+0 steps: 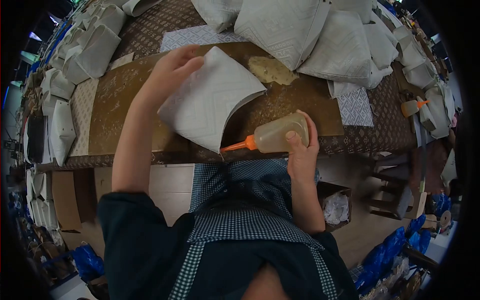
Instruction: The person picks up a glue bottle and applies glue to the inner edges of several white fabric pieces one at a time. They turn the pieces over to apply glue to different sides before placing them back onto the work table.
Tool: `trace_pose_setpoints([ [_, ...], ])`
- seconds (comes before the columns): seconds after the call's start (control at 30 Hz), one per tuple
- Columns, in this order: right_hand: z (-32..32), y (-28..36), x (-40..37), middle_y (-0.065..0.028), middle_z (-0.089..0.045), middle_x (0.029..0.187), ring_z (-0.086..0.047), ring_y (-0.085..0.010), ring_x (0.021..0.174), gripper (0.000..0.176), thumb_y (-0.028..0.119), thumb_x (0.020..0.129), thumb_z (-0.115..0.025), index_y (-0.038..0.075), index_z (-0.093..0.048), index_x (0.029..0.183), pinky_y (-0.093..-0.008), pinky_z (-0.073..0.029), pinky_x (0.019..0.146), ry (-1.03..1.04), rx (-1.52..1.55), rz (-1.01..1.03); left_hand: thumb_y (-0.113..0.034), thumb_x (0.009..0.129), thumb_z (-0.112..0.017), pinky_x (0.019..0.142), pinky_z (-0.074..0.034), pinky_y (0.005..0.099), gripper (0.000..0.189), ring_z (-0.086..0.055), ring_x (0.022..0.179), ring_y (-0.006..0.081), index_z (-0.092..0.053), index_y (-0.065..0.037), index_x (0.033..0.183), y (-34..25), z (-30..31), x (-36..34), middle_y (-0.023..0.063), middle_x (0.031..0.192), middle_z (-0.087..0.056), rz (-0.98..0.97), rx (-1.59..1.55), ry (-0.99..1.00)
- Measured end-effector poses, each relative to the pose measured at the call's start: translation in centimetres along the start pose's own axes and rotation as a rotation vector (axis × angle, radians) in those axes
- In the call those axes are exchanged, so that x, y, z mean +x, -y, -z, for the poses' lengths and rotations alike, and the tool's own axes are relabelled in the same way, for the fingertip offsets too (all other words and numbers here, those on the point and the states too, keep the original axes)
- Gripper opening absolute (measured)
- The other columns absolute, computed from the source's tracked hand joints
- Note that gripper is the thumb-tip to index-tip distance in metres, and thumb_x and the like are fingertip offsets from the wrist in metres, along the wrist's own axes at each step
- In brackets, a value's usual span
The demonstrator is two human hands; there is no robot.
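Observation:
My right hand (304,147) is wrapped round a translucent glue bottle (275,134) with an orange nozzle. The bottle lies nearly level, and its nozzle tip points left, at the lower corner of a white patterned fabric piece (210,97). That piece is curved and stands partly raised on a brown, stained work board (117,110), its open edge facing right. My left hand (182,65) is at the upper left edge of the piece, fingers bent and thumb apart from them; part of the hand's contact with the fabric is hidden.
White fabric pieces (280,27) are piled at the back and right, with more (95,50) at the left. A second orange-tipped bottle (412,107) is at the table's right. Dried glue (272,70) marks the board. A stool (392,195) stands below right.

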State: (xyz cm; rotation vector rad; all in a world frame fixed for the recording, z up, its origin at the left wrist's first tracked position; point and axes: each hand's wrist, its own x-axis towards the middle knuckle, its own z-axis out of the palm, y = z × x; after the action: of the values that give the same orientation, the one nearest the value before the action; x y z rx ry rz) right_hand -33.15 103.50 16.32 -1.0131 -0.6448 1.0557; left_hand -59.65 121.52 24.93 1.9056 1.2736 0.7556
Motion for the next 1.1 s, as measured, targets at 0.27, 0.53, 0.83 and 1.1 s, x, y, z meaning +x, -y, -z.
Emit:
trace_pose_setpoints([
  [0.27, 1.1, 0.5, -0.3, -0.008, -0.053, 0.123, -0.054, -0.0175, 0.11, 0.065, 0.013, 0.08, -0.077, 0.003, -0.045, 0.136, -0.0303, -0.045, 0.097, -0.062, -0.002, 0.1, -0.039, 0.086, -0.068, 0.097, -0.044, 0.0332, 0.06, -0.057, 0.114, 0.0241, -0.053, -0.008, 0.135, 0.0, -2.5, 6.0, 0.0169, 0.123, -0.061, -0.01, 0.155, 0.055],
  [0.53, 0.9, 1.8, 0.6, -0.0079, -0.051, 0.126, -0.053, -0.018, 0.112, 0.063, 0.01, 0.083, -0.073, 0.005, -0.042, 0.138, -0.0317, -0.045, 0.098, -0.173, 0.019, 0.271, -0.027, 0.089, -0.068, 0.095, -0.041, 0.028, 0.047, -0.053, 0.109, 0.0141, -0.058, -0.005, 0.129, -0.3, -0.1, -1.1, 0.0051, 0.122, -0.055, -0.5, -0.313, -0.264],
  [0.83, 0.2, 0.2, 0.4, -0.0069, -0.052, 0.125, -0.052, -0.0166, 0.111, 0.063, 0.009, 0.081, -0.075, 0.005, -0.045, 0.136, -0.0296, -0.043, 0.098, -0.146, -0.221, 0.353, -0.032, 0.09, -0.067, 0.097, -0.038, 0.0284, 0.048, -0.051, 0.112, 0.016, -0.058, -0.004, 0.127, 0.1, -1.0, -2.5, 0.0072, 0.121, -0.055, -0.51, -0.353, -0.343],
  [1.1, 0.5, -0.3, -0.5, -0.0072, -0.052, 0.125, -0.052, -0.0172, 0.112, 0.063, 0.012, 0.082, -0.075, 0.004, -0.044, 0.137, -0.0304, -0.043, 0.098, -0.117, -0.272, 0.337, -0.029, 0.089, -0.068, 0.101, -0.037, 0.0313, 0.045, -0.049, 0.117, 0.0185, -0.059, -0.004, 0.125, 0.2, -1.4, -2.6, 0.0092, 0.126, -0.055, -0.526, -0.29, -0.351],
])
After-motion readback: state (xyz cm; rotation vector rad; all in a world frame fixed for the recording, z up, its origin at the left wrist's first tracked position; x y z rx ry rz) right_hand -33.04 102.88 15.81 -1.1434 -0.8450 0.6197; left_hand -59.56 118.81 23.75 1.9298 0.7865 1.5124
